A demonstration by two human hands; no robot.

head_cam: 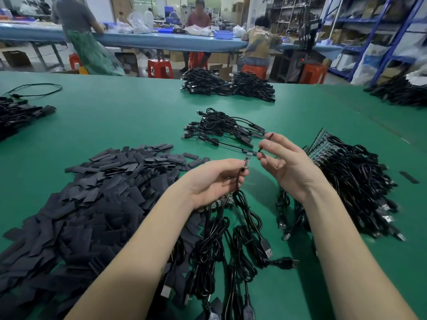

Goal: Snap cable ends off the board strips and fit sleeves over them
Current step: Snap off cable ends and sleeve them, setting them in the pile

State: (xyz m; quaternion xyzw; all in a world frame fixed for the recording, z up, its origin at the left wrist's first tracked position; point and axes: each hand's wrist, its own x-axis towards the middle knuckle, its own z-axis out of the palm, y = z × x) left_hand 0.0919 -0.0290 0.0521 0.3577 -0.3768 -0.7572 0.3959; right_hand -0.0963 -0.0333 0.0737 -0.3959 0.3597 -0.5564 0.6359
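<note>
1. head view: the left hand (pixel 215 181) pinches a thin black cable with a small narrow circuit-board end (pixel 246 160) between thumb and fingers; the board tip sticks up just past the fingertips.
2. the right hand (pixel 286 165) is curled loosely, pinching a small flat black sleeve (pixel 266 142) just right of the board tip, not touching it.
3. a heap of flat black sleeves (pixel 97 195) lies left of the left hand on the green table mat (pixel 129 116).
4. a pile of black cables on green board strips (pixel 346 181) lies right of the right hand.
5. a small bundle of sleeved black cables (pixel 221 130) lies beyond both hands.
</note>
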